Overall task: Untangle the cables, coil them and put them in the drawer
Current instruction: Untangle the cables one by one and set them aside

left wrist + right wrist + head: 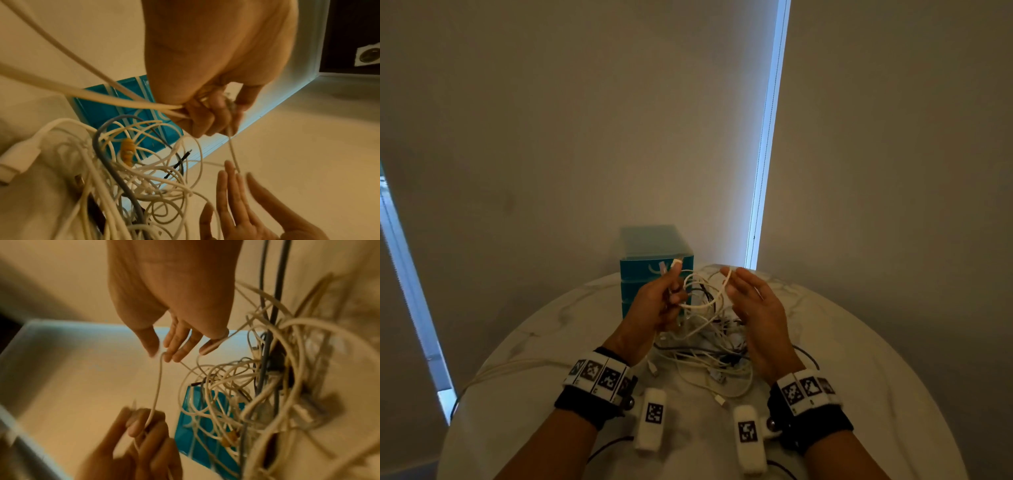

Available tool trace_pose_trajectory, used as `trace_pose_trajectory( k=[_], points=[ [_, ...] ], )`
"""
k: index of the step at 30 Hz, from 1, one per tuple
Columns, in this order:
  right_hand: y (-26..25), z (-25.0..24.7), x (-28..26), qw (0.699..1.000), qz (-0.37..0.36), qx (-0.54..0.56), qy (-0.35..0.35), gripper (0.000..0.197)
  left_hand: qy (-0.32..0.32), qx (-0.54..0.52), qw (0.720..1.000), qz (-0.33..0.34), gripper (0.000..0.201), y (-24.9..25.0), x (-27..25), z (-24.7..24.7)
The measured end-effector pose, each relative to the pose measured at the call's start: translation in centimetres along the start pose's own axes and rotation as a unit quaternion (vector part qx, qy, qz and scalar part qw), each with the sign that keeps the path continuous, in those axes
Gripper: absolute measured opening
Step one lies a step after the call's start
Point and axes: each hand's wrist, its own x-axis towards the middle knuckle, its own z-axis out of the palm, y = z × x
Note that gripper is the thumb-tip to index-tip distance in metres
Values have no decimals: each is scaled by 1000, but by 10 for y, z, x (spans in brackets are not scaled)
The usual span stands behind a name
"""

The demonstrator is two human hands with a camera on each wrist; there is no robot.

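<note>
While the heap of tangled white, grey and black cables (709, 346) sits in the middle of the round white marble-pattern table (859, 394), one thin white cable (717, 294) is lifted out of it between both hands, just in front of the teal plastic drawer unit (633, 274).

Left hand (657, 305): fingers curled round a bunch of that cable's turns plus a plug end — firm closed grip, clear in the left wrist view. Right hand (756, 308): fingers straight and spread, cable draped over the fingertips (174, 353), no pinch. It is guiding, not holding.

Handling judgement:
- Light, limp, no stiffness to speak of; it will sag and spring back into loops if let go.
- Smooth jacket, likely slippery — it slides well through loose fingers, good for feeding a coil.
- Weak points are probably the plug necks; don't yank there.
- Other strands cross it in the heap, so a hard pull would likely tighten knots or drag the whole pile.

Where to hold: keep the plug end anchored in the left hand, let the right run along the free length near where it leaves the heap, and ease crossings off one at a time. Drawers look closed; cannot tell which one is meant.
</note>
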Motion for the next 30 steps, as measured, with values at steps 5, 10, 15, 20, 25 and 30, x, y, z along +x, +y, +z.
trace_pose_trajectory(
  k=[5, 10, 15, 20, 25, 30],
  points=[
    [10, 13, -9, 986, -56, -136, -83, 33, 91, 116, 989, -25, 59, 1, -5, -5],
    [7, 13, -13, 965, -83, -204, -140, 30, 89, 156, 983, 18, 39, 2, -8, -7],
    [3, 11, -12, 944, -126, -273, -135, 32, 80, 179, 980, -14, 28, 0, -4, -9],
    [22, 6, 2, 946, -91, -310, -11, 25, 121, 159, 980, 15, 19, -2, 2, -15],
    [44, 5, 6, 940, -44, -325, -95, 34, 148, 69, 986, 44, 22, 8, 3, -20],
    [36, -2, 7, 931, -105, -343, -67, 28, 233, -89, 965, 77, 36, 10, 13, -52]
  ],
)
